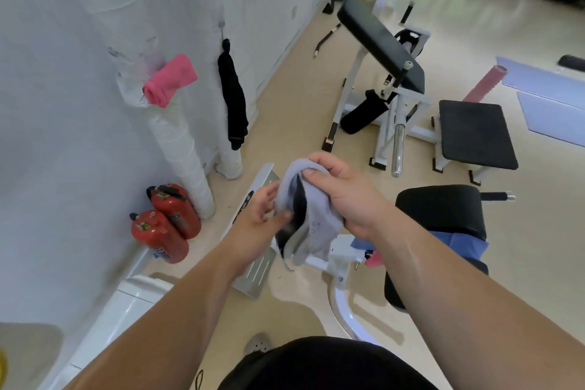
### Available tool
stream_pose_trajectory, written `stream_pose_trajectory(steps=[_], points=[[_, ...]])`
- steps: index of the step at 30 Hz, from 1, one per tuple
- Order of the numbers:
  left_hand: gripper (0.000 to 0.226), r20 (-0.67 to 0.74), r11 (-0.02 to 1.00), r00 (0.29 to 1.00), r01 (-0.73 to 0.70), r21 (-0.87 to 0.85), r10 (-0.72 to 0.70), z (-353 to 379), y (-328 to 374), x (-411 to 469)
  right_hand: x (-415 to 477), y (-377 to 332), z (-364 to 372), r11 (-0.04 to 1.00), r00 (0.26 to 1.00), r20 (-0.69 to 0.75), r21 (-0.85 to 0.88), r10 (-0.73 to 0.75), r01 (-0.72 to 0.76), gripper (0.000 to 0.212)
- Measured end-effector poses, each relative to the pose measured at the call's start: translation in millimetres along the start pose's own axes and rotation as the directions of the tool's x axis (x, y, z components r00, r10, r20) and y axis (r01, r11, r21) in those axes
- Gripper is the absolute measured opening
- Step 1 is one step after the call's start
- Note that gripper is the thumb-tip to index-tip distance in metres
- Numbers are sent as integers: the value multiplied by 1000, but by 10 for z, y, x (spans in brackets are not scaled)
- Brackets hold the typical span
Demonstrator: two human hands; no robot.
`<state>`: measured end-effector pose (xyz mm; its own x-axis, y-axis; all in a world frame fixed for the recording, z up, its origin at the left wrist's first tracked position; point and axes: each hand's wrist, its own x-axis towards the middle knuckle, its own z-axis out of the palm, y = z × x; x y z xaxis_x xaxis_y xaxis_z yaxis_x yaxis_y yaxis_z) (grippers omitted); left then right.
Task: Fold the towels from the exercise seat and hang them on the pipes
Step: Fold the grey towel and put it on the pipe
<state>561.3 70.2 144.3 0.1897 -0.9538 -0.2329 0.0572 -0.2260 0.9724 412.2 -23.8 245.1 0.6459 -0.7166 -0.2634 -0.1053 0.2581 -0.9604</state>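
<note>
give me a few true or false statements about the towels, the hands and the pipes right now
1. Both hands hold the grey towel. True: the left hand grips its left edge and the right hand its top.
2. A pink towel hangs on a white pipe by the wall. True.
3. The pink towel lies on the floor. False: it is up on the pipe.
4. The dark cloth hangs near the wall, right of the pink towel. True.
5. The two red fire extinguishers stand on the black seat. False: they sit on the floor by the wall.
</note>
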Motion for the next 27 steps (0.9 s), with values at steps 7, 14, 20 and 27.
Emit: stream_pose_trajectory(steps=[7, 14, 20, 27], points=[[16, -103, 995, 994, -27, 99, 37, -17, 96, 141, -105, -4, -7, 973, 984, -169, -228, -57, 18, 14], [15, -317, 929, 947, 170, 329, -61, -514, -494, -56, -167, -18, -202, 964, 867, -461, -255, -190, 76, 18], [25, -341, 946, 936, 185, 264, -88, -747, -594, -183, -80, 220, -351, 959, 712, -690, -270, -130, -86, 16], [17, -75, 962, 997, 18, 271, 2, -518, 98, -287, -16, 483, 92, 805, 974, -207, -591, -95, -47, 44]])
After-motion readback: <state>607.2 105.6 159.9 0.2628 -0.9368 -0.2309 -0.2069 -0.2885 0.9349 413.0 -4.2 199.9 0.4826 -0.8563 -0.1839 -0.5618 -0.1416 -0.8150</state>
